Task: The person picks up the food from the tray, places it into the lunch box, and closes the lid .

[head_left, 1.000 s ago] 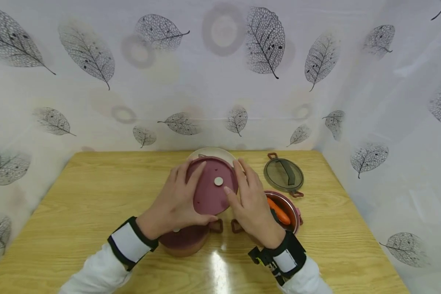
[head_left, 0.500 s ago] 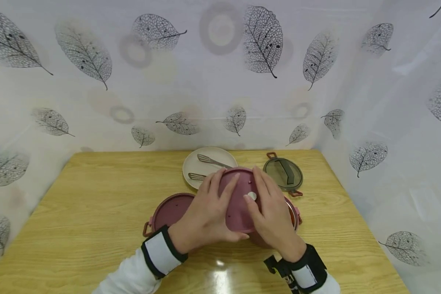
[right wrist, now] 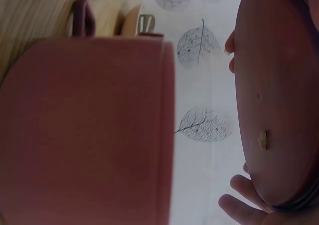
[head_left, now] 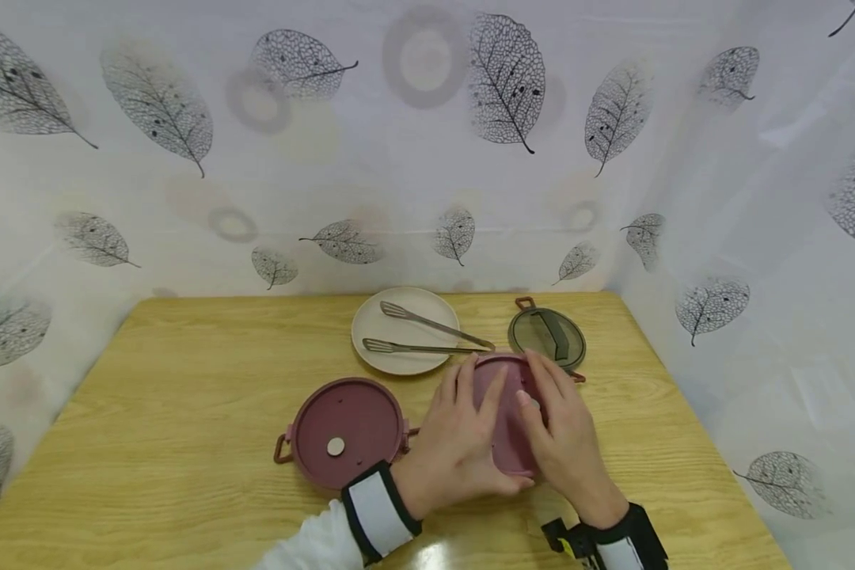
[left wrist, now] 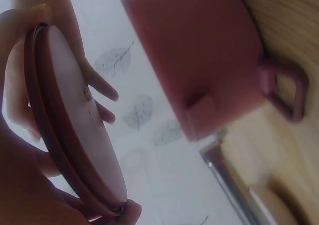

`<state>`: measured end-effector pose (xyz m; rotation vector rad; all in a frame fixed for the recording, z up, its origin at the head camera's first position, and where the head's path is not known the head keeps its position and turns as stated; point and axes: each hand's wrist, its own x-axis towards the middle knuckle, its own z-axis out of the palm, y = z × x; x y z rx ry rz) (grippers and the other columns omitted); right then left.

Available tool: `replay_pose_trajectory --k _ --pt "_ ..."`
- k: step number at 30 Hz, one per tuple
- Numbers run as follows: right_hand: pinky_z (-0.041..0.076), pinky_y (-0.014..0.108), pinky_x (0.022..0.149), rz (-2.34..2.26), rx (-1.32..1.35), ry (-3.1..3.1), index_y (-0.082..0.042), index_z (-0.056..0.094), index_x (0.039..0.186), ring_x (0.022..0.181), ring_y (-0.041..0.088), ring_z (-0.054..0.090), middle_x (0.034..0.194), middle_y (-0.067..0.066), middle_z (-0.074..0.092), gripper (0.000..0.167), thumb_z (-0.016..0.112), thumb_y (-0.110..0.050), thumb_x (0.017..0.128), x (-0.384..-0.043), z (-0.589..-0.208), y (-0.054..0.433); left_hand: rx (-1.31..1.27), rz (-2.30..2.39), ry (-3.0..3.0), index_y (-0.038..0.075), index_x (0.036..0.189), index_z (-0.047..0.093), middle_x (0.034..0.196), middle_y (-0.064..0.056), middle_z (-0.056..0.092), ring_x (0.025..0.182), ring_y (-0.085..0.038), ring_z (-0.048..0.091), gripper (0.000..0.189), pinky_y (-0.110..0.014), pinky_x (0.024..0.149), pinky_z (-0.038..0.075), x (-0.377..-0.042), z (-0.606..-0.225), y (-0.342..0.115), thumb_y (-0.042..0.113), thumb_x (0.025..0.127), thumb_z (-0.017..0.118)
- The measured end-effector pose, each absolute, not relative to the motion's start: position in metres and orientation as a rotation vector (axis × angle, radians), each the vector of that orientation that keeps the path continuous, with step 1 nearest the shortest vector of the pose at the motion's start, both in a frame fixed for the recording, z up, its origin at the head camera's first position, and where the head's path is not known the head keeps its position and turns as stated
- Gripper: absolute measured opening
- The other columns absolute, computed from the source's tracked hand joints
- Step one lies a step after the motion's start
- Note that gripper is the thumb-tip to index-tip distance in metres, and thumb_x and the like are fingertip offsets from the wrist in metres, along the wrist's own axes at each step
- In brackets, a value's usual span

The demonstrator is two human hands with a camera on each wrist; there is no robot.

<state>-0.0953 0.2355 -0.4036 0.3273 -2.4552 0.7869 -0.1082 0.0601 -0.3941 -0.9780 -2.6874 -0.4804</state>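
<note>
Between both hands I hold a round dusty-pink pot lid (head_left: 511, 431) with a pale knob, tilted in the head view. My left hand (head_left: 456, 447) grips its left edge, fingers at the far rim and thumb at the near rim. On the opposite edge, my right hand (head_left: 570, 431) holds it with fingers and thumb. A pink pot (left wrist: 199, 50) stands below the lid, with a gap between them in both wrist views. In the head view the hands and lid hide this pot. The lid's underside (right wrist: 274, 95) faces the pot in the right wrist view.
To the left sits a second pink pot with its lid (head_left: 359, 419) on. Slotted metal tongs (head_left: 435, 324) lie across a cream plate (head_left: 359, 326) at the back. A small pan with a dark-handled glass lid (head_left: 530, 340) stands at the back right, close beyond my hands.
Both hands have carried the lid right and toward me, from above the table's middle to over the right pot. The carrot seen in that pot earlier is now hidden; plate and left pot are uncovered.
</note>
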Motion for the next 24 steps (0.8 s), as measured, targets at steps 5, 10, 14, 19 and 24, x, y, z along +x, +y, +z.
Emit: replay_pose_trajectory --k 5,10,14,19,24 --pt "0.045 0.06 0.1 0.764 0.271 -2.496 -0.002 0.05 0.143 0.129 0.038 0.051 0.141 0.021 0.053 0.049 0.058 -0.016 0.097 -0.096 -0.413 0.247 -0.963 -0.512 -2.743 0.008 0.156 0.029 0.152 -0.03 0.031 0.139 -0.044 0.036 0.13 -0.053 0.109 0.043 -0.109 -0.406 0.077 0.081 0.057 0.074" --pt "0.046 0.061 0.098 0.746 0.204 -2.562 -0.001 0.05 0.143 0.125 0.04 0.053 0.137 0.022 0.055 0.046 0.054 -0.017 0.1 -0.1 -0.422 0.255 -0.958 -0.491 -2.785 0.007 0.154 0.033 0.152 -0.032 0.033 0.139 -0.045 0.038 0.128 -0.052 0.109 0.043 -0.111 -0.415 0.088 0.083 0.058 0.072" --pt "0.046 0.061 0.098 0.772 0.152 -2.612 0.001 0.049 0.143 0.123 0.042 0.055 0.135 0.024 0.055 0.045 0.051 -0.019 0.102 -0.102 -0.432 0.258 -0.963 -0.462 -2.814 0.006 0.153 0.034 0.15 -0.033 0.035 0.138 -0.046 0.039 0.128 -0.051 0.109 0.043 -0.114 -0.421 0.092 0.084 0.058 0.071" --pt "0.045 0.061 0.1 0.802 0.103 -2.661 0.002 0.048 0.143 0.124 0.044 0.054 0.136 0.025 0.054 0.046 0.048 -0.021 0.104 -0.106 -0.442 0.262 -0.962 -0.46 -2.842 0.004 0.153 0.035 0.15 -0.032 0.036 0.138 -0.045 0.039 0.129 -0.049 0.108 0.045 -0.118 -0.428 0.096 0.085 0.059 0.07" --pt "0.045 0.062 0.1 0.809 0.077 -2.7 0.001 0.047 0.144 0.125 0.043 0.054 0.137 0.025 0.053 0.047 0.045 -0.025 0.105 -0.109 -0.445 0.264 -0.955 -0.481 -2.876 0.005 0.153 0.033 0.152 -0.031 0.033 0.14 -0.045 0.037 0.128 -0.049 0.108 0.045 -0.12 -0.43 0.099 0.085 0.06 0.069"
